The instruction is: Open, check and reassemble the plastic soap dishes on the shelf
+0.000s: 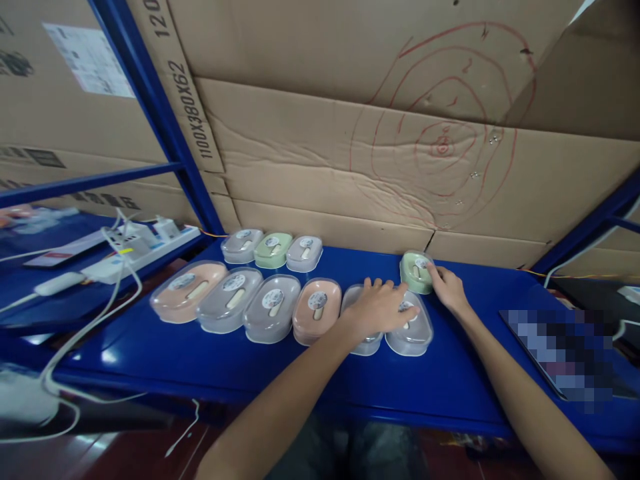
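My left hand [383, 307] lies with fingers spread over two grey lidded boxes at the right end of the front row, a grey box [367, 343] and another grey box [410, 337]. Behind them, my right hand [447, 285] has its thumb and fingers at the right side of a green lidded box [415, 273]; its grip is partly hidden. Further left in the front row are a peach box [317, 313], grey boxes and a peach box [187, 293] at the end. A short back row holds a green box [273, 251] between two grey ones.
The boxes stand on a blue table [225, 360] against a cardboard wall [325, 160] with red rings drawn on it. A power strip [120, 263] with white cables is at the left. A blurred-out flat device [560, 353] lies at the right.
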`<state>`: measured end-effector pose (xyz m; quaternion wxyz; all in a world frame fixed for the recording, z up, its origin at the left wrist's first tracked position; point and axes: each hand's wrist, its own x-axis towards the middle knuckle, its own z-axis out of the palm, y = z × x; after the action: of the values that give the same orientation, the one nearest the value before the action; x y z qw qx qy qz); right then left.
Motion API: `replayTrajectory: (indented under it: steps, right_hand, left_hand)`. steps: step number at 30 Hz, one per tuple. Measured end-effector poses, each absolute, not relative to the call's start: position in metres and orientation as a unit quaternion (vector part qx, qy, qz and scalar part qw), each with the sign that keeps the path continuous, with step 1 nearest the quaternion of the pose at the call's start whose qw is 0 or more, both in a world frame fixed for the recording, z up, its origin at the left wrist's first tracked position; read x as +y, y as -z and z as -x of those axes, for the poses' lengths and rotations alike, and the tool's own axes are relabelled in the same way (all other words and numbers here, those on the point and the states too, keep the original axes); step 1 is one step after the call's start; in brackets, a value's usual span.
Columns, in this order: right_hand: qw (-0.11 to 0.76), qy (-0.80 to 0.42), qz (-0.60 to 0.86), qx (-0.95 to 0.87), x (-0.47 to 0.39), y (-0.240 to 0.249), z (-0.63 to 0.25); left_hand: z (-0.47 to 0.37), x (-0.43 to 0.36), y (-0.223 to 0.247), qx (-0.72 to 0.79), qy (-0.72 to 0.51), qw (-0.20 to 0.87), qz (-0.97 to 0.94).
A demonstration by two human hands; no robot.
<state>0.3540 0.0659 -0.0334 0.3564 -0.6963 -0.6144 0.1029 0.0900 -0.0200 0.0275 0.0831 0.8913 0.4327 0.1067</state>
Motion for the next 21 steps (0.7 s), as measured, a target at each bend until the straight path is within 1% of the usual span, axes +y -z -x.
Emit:
replayTrajectory:
  steps: [10, 21]
  right_hand:
    - [0.363, -0.119, 0.611, -0.693, 0.062, 0.041, -0.338]
    - [0.367, -0.163, 0.603, -0.689, 0.064, 0.052, -0.333]
  left_hand:
    - [-0.088, -0.021, -0.028, 0.429, -0.126, 0.101, -0.889]
    - [-0.088, -0.022, -0.031, 0.44, -0.117, 0.111, -0.883]
